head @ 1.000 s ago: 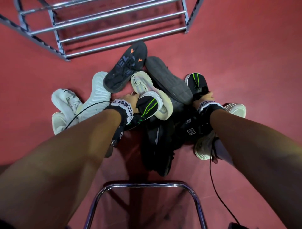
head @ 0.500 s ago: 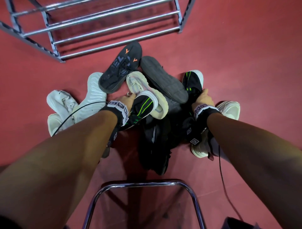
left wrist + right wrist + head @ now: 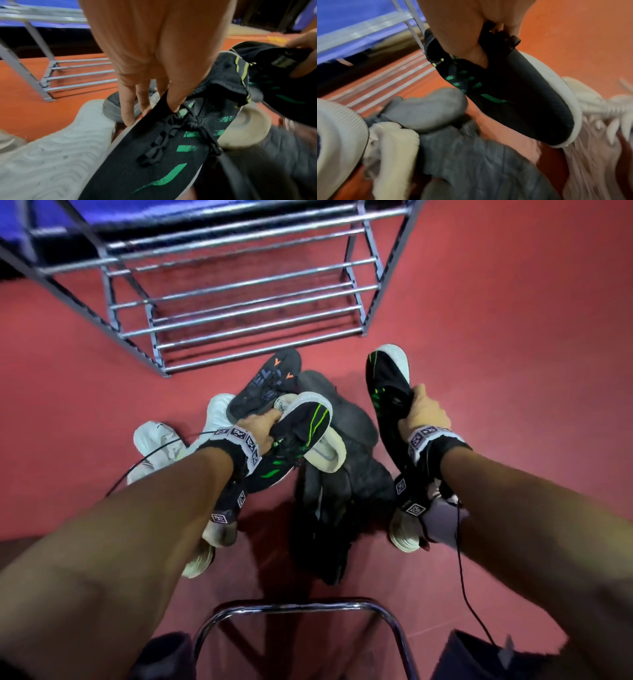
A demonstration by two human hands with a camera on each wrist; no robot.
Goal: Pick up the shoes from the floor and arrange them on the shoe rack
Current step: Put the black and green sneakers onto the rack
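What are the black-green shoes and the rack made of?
Black-green shoes: matte knit textile upper, going by the woven texture, with printed-looking green stripes and a pale, likely foam or rubber, sole. Shoe rack: metal tubing, judging by the glossy silver sheen.

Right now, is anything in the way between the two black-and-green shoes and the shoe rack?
Nothing visible blocks them. The left hand and right hand each hold a black-and-green shoe above the pile of shoes. Ahead lies only red floor, then the rack's bare bars.
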